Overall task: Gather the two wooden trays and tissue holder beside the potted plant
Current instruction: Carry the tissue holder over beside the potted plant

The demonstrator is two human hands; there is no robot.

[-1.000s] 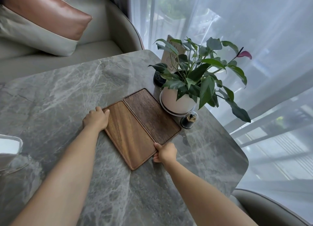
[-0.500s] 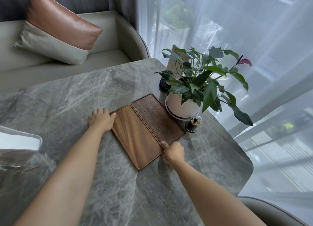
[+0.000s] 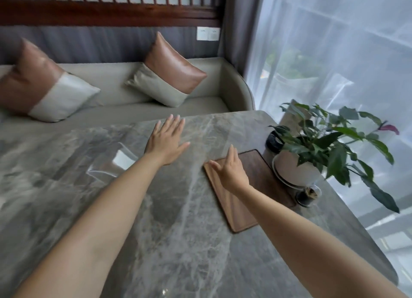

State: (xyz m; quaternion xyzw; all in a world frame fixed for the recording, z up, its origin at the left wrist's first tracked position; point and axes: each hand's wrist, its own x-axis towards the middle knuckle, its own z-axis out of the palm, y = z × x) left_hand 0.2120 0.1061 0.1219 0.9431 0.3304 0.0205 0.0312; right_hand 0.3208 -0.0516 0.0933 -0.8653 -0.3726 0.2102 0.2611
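Observation:
Two wooden trays lie side by side on the marble table (image 3: 178, 242), the lighter tray (image 3: 236, 210) on the left and the darker tray (image 3: 265, 175) against the potted plant (image 3: 294, 168). My right hand (image 3: 231, 171) hovers flat and open over the far end of the lighter tray, holding nothing. My left hand (image 3: 166, 140) is open with fingers spread above the bare table, left of the trays. A clear tissue holder (image 3: 118, 161) with white inside sits just left of my left forearm, partly hidden by it.
A small glass jar of toothpicks (image 3: 308, 195) stands in front of the pot, and a black round object (image 3: 273, 141) and a card sign (image 3: 289, 119) behind it. A sofa with two cushions (image 3: 169, 74) runs along the far side. Sheer curtains (image 3: 334, 52) hang at right.
The view has tilted up. My left hand left the lighter tray's edge and moved up and left, fingers spread. My right hand moved from the trays' near edge to the lighter tray's far end.

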